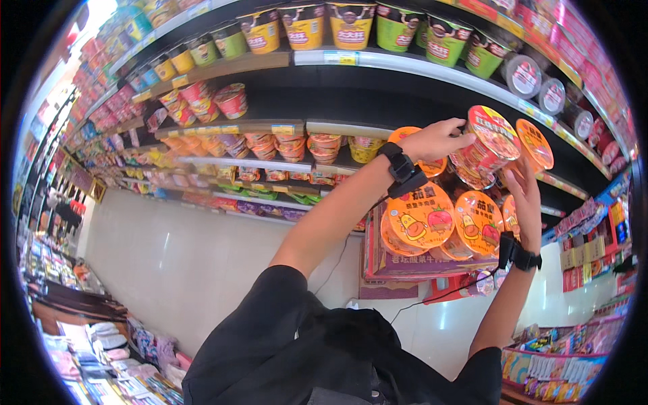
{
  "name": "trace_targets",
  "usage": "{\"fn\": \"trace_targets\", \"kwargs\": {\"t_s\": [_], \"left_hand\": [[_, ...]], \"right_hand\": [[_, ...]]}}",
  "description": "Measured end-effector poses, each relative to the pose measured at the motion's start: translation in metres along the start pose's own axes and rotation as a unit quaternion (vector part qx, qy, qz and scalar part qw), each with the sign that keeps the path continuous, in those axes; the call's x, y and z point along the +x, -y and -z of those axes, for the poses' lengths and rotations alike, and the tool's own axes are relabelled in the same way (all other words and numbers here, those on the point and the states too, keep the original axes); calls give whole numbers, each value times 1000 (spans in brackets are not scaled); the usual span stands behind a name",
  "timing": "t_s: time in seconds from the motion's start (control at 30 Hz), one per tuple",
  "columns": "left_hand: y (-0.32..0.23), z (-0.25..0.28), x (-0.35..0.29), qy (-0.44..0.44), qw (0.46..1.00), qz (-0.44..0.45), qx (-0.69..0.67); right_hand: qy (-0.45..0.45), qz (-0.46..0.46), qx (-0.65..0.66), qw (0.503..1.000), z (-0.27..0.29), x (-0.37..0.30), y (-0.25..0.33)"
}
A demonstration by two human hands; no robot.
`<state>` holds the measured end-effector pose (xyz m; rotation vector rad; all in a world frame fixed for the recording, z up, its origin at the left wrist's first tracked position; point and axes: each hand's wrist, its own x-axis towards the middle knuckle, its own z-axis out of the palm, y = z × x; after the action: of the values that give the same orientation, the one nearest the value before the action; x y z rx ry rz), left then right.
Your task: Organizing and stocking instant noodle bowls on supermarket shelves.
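Observation:
A red instant noodle cup (495, 138) with a pictured lid is tilted between my two hands, above the orange-lidded cups. My left hand (435, 144) grips its left side, thumb and fingers at the rim. My right hand (525, 192) is curled against its lower right side; some of those fingertips are hidden. Just right of it, an orange-lidded noodle cup (535, 145) leans. Below my hands, more orange-lidded noodle cups (422, 214) sit close together on a purple cardboard carton (405, 266). Dark bands with small devices are on both wrists.
Ahead runs a long shelf (398, 62) with yellow and green noodle tubs (351, 27) on its upper level. A few red cups (231, 101) stand at the left of a lower level. Pale tiled floor (175, 256) lies to the left. Snack racks (560, 364) stand at lower right.

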<state>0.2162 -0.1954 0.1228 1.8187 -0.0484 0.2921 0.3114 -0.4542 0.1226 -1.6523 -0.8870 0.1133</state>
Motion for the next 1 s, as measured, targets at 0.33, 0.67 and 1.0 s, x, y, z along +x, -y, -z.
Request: {"fn": "trace_targets", "kwargs": {"t_s": [0.33, 0.67, 1.0], "left_hand": [[-23, 49, -136, -133, 979, -118, -97], [170, 43, -389, -53, 949, 267, 157], [179, 98, -439, -51, 928, 291, 228]], "right_hand": [[-73, 88, -40, 993, -20, -128, 66], [522, -104, 95, 841, -196, -173, 59], [602, 3, -66, 796, -325, -108, 98]]}}
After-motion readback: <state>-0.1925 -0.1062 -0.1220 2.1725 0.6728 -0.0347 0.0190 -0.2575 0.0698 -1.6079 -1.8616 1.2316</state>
